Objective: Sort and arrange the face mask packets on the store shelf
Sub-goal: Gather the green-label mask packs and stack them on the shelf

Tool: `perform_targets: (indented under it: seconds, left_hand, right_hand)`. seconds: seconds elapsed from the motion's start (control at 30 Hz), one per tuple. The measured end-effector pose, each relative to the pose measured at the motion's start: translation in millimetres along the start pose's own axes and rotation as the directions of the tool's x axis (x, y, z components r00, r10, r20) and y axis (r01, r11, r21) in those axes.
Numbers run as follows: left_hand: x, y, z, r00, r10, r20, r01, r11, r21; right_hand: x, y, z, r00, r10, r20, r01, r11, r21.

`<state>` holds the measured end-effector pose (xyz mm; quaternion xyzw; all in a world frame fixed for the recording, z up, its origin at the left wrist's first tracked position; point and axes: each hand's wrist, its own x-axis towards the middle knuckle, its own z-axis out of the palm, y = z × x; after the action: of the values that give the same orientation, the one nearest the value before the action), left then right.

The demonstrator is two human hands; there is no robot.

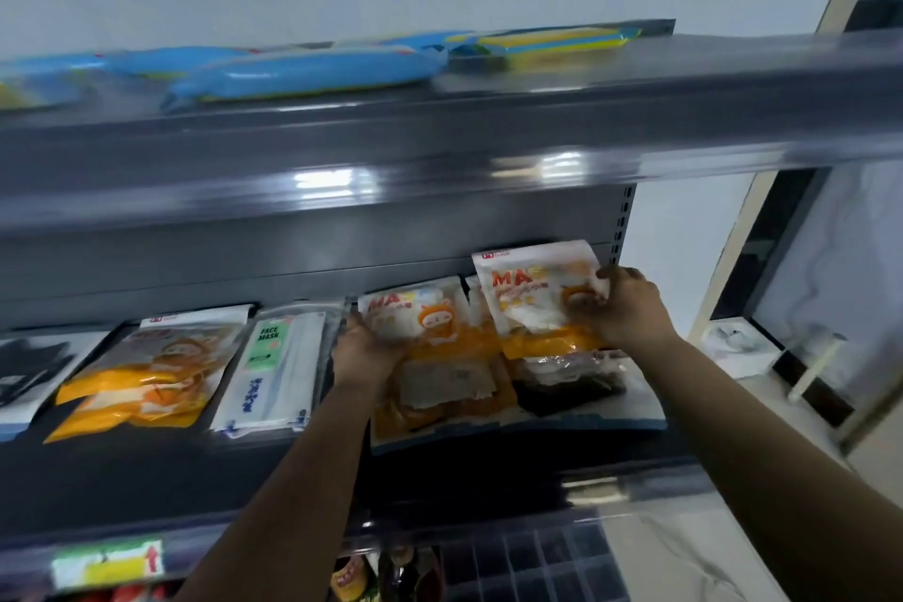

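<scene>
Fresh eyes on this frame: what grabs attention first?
Both hands on orange mask packets at the right end of the middle shelf: the right hand grips a raised packet, the left hand holds the packet beside it. Blue packs line the top shelf.

Two bare arms reaching up to the middle shelf (146,469) of a dark grey store rack. Right hand (628,308) pinching the right edge of an orange-and-white mask packet (535,296), lifted and tilted over a dark packet (569,381). Left hand (364,352) gripping the left edge of a second orange packet (430,337), lying on the shelf just left of the first. Further left, a white "FACE MASK" packet (273,367), then another orange packet (146,372), then a black-and-white packet (34,372) at the frame edge. Blue and yellow packs (303,73) lying flat on the upper shelf (440,132), blurred. Bottles (352,577) below, partly hidden.
</scene>
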<state>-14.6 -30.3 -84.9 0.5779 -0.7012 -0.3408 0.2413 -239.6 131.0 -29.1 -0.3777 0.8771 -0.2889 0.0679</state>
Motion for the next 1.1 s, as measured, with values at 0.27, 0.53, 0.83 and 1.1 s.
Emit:
perform_targets:
  seconds: [0.27, 0.53, 0.83, 1.1]
  left_hand:
    - [-29, -4, -5, 0.99, -0.009, -0.139, -0.045, 0.924, -0.379]
    - [-55, -11, -23, 0.981, -0.096, -0.17, -0.034, 0.774, -0.632]
    - [-83, -62, -70, 0.977, -0.094, -0.192, -0.037, 0.812, -0.583]
    - [-112, -125, -149, 0.962, -0.067, -0.266, -0.156, 0.663, -0.732]
  right_hand:
    - [1, 16, -8, 0.998, 0.055, 0.03, -0.063, 0.887, 0.458]
    - [-7, 17, 6, 1.0, 0.017, 0.004, -0.015, 0.718, 0.695]
    - [-49, -38, 45, 0.982, -0.166, 0.095, 0.001, 0.498, 0.867]
    - [-109, -118, 105, 0.958, -0.215, 0.187, -0.086, 0.408, 0.909]
